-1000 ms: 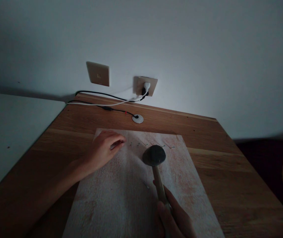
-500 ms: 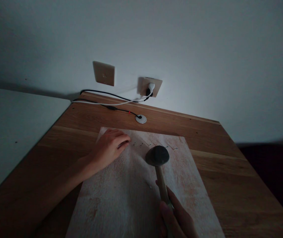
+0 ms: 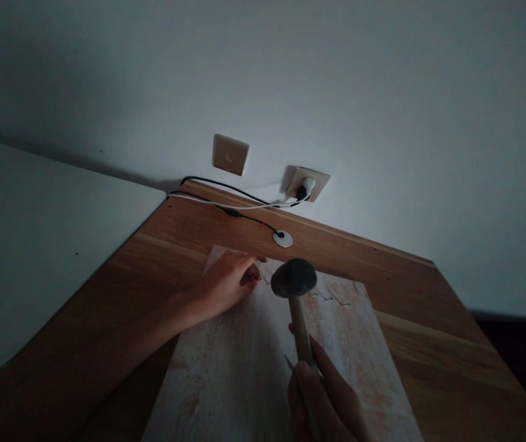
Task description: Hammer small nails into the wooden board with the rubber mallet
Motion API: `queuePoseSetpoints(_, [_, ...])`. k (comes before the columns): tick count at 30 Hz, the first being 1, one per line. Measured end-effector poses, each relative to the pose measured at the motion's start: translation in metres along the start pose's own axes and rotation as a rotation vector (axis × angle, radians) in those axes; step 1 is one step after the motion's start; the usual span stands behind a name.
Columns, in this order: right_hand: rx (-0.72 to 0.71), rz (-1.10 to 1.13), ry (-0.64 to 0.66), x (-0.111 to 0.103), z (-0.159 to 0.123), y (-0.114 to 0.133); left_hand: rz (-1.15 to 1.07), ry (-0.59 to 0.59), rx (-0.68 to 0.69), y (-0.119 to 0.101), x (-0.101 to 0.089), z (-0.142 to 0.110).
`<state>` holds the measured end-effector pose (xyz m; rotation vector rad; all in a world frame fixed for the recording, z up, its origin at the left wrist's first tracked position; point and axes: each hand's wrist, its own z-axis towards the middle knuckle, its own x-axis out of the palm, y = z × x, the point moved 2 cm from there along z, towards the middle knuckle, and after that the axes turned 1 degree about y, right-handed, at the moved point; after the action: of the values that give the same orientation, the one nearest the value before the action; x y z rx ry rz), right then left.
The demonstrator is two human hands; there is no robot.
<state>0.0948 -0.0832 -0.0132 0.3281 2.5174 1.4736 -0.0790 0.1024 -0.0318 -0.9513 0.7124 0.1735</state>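
My right hand (image 3: pixel 324 399) is wrapped round the handle of a mallet (image 3: pixel 294 278) with a dark, rounded head. The mallet's head is above the pale, worn wooden board (image 3: pixel 230 368). At the board's far left, my left hand (image 3: pixel 230 279) has its thumb and a curled finger at a small nail (image 3: pixel 259 278), mostly covered by the fingertips, while its index finger stretches out above. To the right, several nails (image 3: pixel 329 298) stand in a row along the far part of the board; the mallet's head hides some. A thin nail (image 3: pixel 289 362) shows beside the handle.
Beneath the board lies a brown wooden tabletop (image 3: pixel 419 331) with a cable grommet (image 3: pixel 283 238) near its back. Black and white cables (image 3: pixel 239 205) run to a wall socket (image 3: pixel 315 181). A blank-looking wall plate (image 3: pixel 230 155) is beside it. A white panel (image 3: pixel 69 245) borders the left.
The view has shifted, so the wall and board appear farther right and lower. My left index finger has lifted and stretched out from its earlier pinch. The mallet stays in my right hand.
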Motion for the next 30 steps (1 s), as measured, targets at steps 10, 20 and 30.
queuePoseSetpoints(10, [0.095, 0.062, -0.053, 0.022, -0.005, 0.02, -0.111, 0.006, -0.048, 0.001, -0.001, 0.0])
queuePoseSetpoints(20, [0.112, 0.07, -0.089, 0.027, -0.006, 0.02, -0.093, 0.022, -0.08, 0.001, 0.0, 0.0])
queuePoseSetpoints(30, [0.13, 0.086, -0.007, 0.026, -0.002, 0.021, -0.046, 0.019, -0.039, -0.002, -0.001, 0.002])
